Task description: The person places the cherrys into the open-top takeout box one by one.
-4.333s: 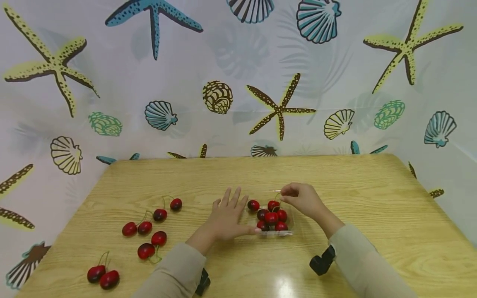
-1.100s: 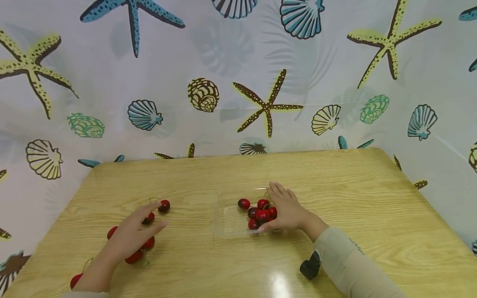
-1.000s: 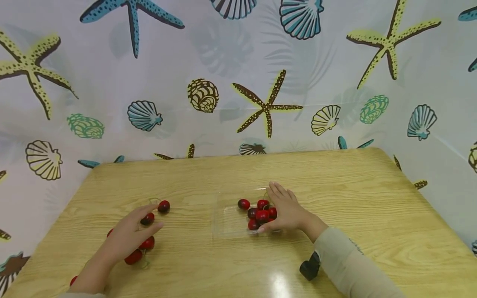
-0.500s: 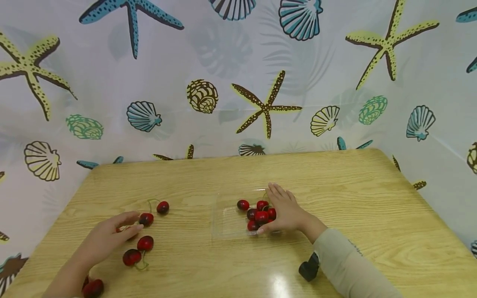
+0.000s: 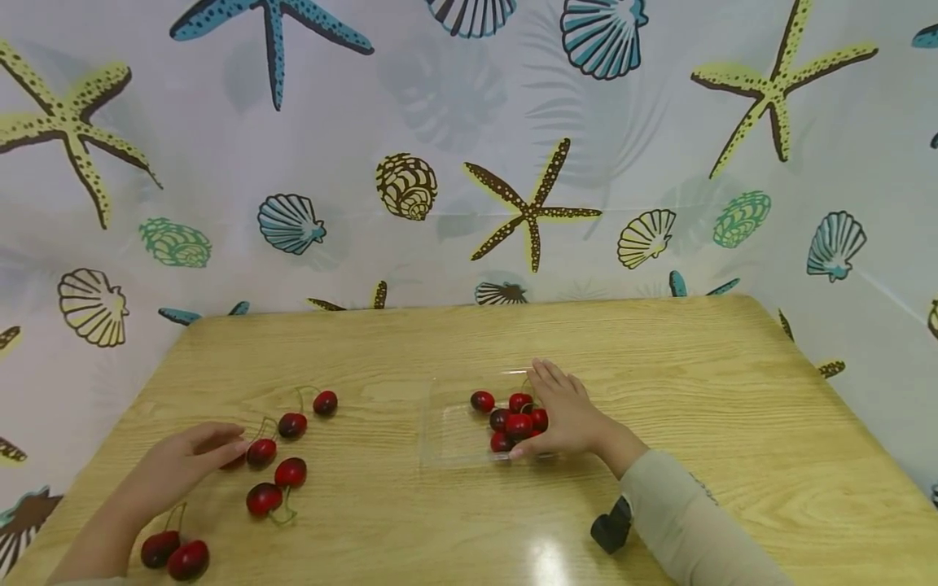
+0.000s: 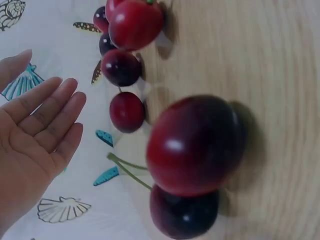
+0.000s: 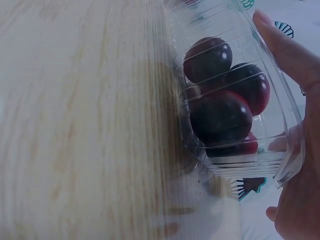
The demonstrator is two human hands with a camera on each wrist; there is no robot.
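My left hand [image 5: 172, 472] hovers at the left of the table, fingers loosely bent. Its fingertips overlap a dark red cherry [image 5: 233, 461], partly hidden, whose neighbour [image 5: 261, 453] lies just beyond. The left wrist view shows that palm [image 6: 30, 145] bare, beside the cherries. A clear plastic box [image 5: 450, 439] stands mid-table with several cherries [image 5: 519, 425] heaped toward its right side. My right hand [image 5: 575, 417] holds the box's right end, thumb at the front side and fingers along the back. Through the box wall [image 7: 240, 167], the right wrist view shows dark cherries [image 7: 220, 117].
More stemmed cherries lie on the wooden table [image 5: 381, 521]: a pair [image 5: 291, 473] in front of the left fingertips, another pair [image 5: 188, 560] near the left wrist, and others [image 5: 325, 403] farther back. A shell-patterned cloth [image 5: 337, 260] hangs behind the table.
My left hand went from beside the box to the cherries at left, then drew farther left, uncovering some. My right hand left a cherry stem and took hold of the box's end.
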